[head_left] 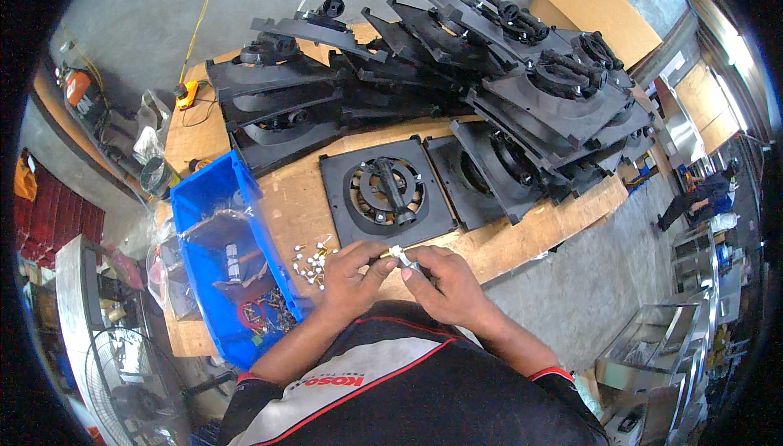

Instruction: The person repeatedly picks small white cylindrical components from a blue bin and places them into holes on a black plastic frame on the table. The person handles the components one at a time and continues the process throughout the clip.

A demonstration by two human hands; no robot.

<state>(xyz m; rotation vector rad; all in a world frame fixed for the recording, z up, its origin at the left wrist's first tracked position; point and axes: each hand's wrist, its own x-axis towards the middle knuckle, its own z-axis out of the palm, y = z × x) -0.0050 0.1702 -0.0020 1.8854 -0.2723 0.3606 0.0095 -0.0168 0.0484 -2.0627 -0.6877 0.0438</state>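
Observation:
Close in front of my body, my left hand (356,276) and my right hand (444,284) meet over the table's front edge. Between the fingertips of my left hand is a small brass-and-white fitting (395,251). My right thumb and fingers pinch a small whitish-grey piece (404,261) against it; its exact kind is too small to tell. Left of my left hand lies a loose heap of similar brass-and-white fittings (311,266). Just beyond my hands, a square black plastic plate (336,193) lies flat, with a round slotted opening and a black burner-like bar across it.
Stacks of black plates (563,87) cover the far and right parts of the wooden table (294,193). A blue bin (192,258) holding screws and bags stands at the left. Beyond it lies a yellow tool (188,95). A fan (122,389) stands lower left; a person (701,197) is far right.

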